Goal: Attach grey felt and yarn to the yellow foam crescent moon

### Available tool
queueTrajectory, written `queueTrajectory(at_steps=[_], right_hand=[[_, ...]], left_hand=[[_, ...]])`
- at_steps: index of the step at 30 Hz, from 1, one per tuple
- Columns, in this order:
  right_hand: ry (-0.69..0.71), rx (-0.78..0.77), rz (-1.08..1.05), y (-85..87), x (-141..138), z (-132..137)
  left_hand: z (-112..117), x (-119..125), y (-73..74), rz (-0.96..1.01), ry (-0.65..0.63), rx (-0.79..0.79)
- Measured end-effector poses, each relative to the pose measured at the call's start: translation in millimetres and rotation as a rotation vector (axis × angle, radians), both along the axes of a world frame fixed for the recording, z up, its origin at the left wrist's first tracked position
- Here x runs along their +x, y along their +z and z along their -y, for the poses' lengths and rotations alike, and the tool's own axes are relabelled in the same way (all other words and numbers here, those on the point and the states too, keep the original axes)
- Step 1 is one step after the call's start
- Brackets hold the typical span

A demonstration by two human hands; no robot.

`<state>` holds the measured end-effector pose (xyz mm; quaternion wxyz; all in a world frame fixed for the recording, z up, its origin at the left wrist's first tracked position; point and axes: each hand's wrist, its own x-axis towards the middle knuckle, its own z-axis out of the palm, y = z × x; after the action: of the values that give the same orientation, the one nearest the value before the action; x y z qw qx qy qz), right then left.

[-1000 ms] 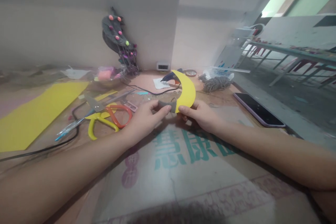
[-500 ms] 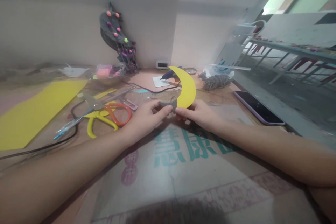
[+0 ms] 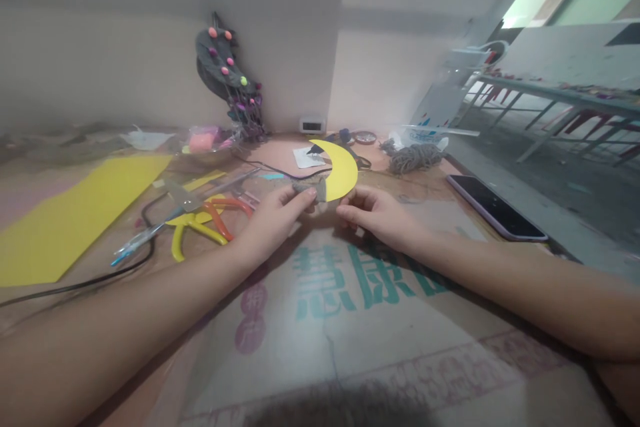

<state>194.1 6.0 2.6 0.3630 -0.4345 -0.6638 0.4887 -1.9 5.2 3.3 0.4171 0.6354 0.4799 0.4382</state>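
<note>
Yellow crescent (image 3: 345,172), mid-frame, and the left hand (image 3: 276,219) has it pinched by its grey-wrapped end (image 3: 317,185), a grip that probably steadies the piece while leaving the bare curve clear. Right hand (image 3: 377,215) just beside the lower edge, fingers curled toward the thumb; can't tell if they hold anything. Forearms angle in from both lower sides.

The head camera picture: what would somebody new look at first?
Probably the flat, bright yellow, paper-like crescent near the middle, with the person's left hand pinching its grey-covered lower end. Next might come the dark grey crescent-shaped decoration dotted with coloured balls, at the back left in front of the pale wall. The black-screened, purple-edged phone lying on the right stands out too.
</note>
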Motion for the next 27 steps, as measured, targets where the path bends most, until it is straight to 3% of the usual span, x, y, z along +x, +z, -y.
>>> queueTrajectory(at_steps=[9,16,22,27], right_hand=[[0.043,-0.005,0.050,1.8,0,2],[-0.129,0.043,-0.127,-1.1,5,-3],[-0.133,0.032,-0.177,-11.0,10,-10],[-0.138,-0.002,-0.145,-6.8,8,-7]], left_hand=[[-4,-1,-7.7,0.034,-0.055,0.002],[-3,0,-11.0,-0.174,-0.113,0.122],[1,0,-7.6,-0.239,-0.100,0.167],[-2,-1,-5.9,-0.288,-0.103,0.153]])
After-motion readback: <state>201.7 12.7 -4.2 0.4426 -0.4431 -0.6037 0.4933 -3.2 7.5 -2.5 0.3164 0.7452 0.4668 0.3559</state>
